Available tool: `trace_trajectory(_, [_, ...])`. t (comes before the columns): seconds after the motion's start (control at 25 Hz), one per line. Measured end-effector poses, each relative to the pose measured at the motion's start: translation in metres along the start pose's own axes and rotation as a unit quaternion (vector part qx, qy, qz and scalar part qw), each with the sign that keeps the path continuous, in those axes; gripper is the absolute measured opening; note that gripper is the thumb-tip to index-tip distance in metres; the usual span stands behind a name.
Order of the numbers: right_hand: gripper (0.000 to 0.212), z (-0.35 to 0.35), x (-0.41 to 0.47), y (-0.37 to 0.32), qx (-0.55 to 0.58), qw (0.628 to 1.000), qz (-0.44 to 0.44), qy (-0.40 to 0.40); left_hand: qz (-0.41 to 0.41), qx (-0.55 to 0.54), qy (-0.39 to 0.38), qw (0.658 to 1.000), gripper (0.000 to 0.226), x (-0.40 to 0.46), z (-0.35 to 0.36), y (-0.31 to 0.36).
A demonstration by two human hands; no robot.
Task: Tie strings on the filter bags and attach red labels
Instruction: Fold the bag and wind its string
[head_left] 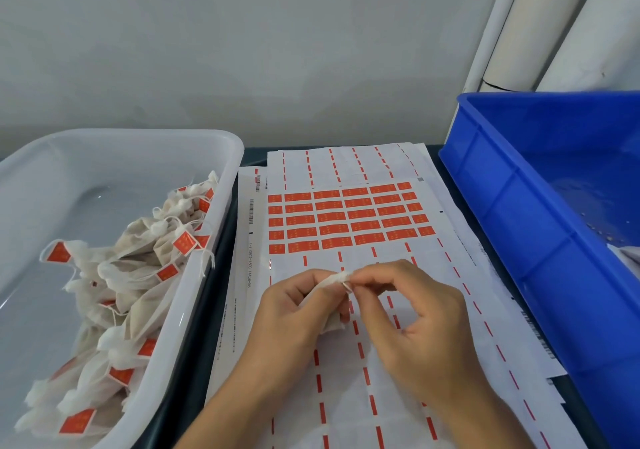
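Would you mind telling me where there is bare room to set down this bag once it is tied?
The white tub is bare along its far-left floor, beside the pile of labelled bags. The blue crate floor looks mostly bare. The label sheets between them are crowded: red labels, and both hands working.

Non-task items in view
White pipes [540, 29] are being leaned against the grey wall [242, 50]; dark tabletop [194, 362] is being covered.
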State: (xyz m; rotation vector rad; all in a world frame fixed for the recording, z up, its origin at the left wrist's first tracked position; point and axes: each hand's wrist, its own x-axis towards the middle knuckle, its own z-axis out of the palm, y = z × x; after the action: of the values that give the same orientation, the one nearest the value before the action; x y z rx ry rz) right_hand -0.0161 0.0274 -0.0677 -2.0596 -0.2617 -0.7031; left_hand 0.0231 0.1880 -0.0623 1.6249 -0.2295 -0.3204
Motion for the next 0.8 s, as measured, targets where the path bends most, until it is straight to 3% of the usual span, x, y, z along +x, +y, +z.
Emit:
trace_trajectory(0.12, [0.025, -0.0001, -0.0021, 0.0021, -0.026, 0.999, -0.029, -0.016, -0.005, -0.012, 0.006, 1.000, 0.030, 0.0001, -0.0008, -0.0020])
trace_trajectory(0.44, [0.015, 0.0004, -0.0030, 0.0004, -0.216, 0.965, -0.148, 0.013, 0.006, 0.014, 0.037, 0.999, 0.031, 0.0010, 0.0026, -0.0050])
trace_trajectory(0.64, [0.013, 0.0055, -0.0031, -0.0036, -0.206, 0.975, -0.069, -0.034, 0.008, 0.030, 0.024, 0.999, 0.024, -0.0002, 0.0022, -0.0038])
trace_trajectory(0.8, [0.010, 0.0066, -0.0045, -0.0059, -0.048, 0.997, 0.035, -0.047, 0.059, -0.006, 0.002, 0.998, 0.016, -0.0036, 0.0007, -0.0001])
